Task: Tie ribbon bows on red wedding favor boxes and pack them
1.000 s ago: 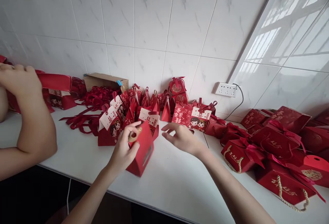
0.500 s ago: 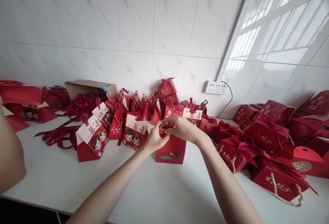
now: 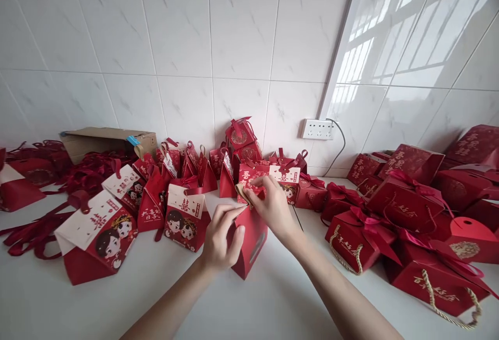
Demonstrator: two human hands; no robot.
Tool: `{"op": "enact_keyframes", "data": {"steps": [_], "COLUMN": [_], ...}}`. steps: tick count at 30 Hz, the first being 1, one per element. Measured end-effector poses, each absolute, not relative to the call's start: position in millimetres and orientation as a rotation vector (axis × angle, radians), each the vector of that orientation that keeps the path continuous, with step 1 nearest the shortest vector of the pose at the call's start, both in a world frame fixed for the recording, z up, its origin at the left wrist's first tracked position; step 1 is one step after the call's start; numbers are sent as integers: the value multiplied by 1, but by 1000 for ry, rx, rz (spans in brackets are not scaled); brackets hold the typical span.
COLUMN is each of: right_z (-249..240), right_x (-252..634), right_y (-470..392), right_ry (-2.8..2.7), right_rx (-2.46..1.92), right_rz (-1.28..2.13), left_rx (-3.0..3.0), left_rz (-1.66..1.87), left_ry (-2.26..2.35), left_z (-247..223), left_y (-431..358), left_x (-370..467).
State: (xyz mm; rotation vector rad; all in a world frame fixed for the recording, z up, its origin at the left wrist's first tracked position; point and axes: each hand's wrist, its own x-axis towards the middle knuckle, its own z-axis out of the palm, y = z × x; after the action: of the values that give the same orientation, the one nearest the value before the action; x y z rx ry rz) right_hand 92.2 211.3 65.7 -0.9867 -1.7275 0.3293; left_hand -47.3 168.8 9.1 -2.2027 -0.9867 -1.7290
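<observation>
A red gift box (image 3: 248, 244) with a cut-out window stands on the white table in front of me, turned with a corner towards me. At its peak sticks up a gold ribbon loop (image 3: 242, 193). My right hand (image 3: 273, 206) pinches this loop between thumb and fingers. My left hand (image 3: 223, 237) is closed at the box's upper left edge, its fingertips gripping near the peak. Left of the hands, a white-and-red gift box (image 3: 186, 220) printed with two cartoon figures stands close by, and a larger similar box (image 3: 97, 236) sits nearer the table's left side.
Several red boxes with ribbon loops stand along the tiled wall. Dark red ribbons (image 3: 39, 231) lie at the left beside a cardboard box (image 3: 111, 145). Bow-tied red boxes with rope handles (image 3: 436, 283) crowd the right. A power strip (image 3: 317, 129) is on the wall.
The red gift box has turned from facing me to corner-on. My left hand has moved down its left side. The view has shifted, and another person's arm at the left is out of sight.
</observation>
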Motion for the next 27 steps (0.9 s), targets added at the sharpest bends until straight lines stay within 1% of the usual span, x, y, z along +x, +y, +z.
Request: {"op": "enact_keyframes", "data": {"steps": [2,3,6,9,12,15,18,23,27], "right_z": [77,83,98,105,108,107,103,94,76], "right_x": [97,101,112,120,125,127,123,112,103], "right_y": [199,193,181,179,183,186,186,187,187], "right_ry": [-1809,-1869,-2037,-2122,-2195,-2177,-2128,-2039,-1919], "right_rx": [-1189,-1259,-1291,-1196,-1093,-976,-862,-792,-783], "right_rz": [56,32,185,326,497,674,775,653,479], "left_rx": [-2121,-2116,-2232,-2393,-2304,-2041,-1992,-2186,-2244], "left_rz": [-1681,-1668,-1632,-1559,-1489,-1586,-1759,-1988,-1939], "left_ry": [-1008,-1029,-1035,-887,-753,-870,-988,-1054,-1030], "left_z": [6,5,1,-3,-2,6,18,27,30], "left_y": [166,164,158,152,151,157,166,172,170], "left_x": [-41,-38,-27,-21,-21,-27,-33,-41,-46]}}
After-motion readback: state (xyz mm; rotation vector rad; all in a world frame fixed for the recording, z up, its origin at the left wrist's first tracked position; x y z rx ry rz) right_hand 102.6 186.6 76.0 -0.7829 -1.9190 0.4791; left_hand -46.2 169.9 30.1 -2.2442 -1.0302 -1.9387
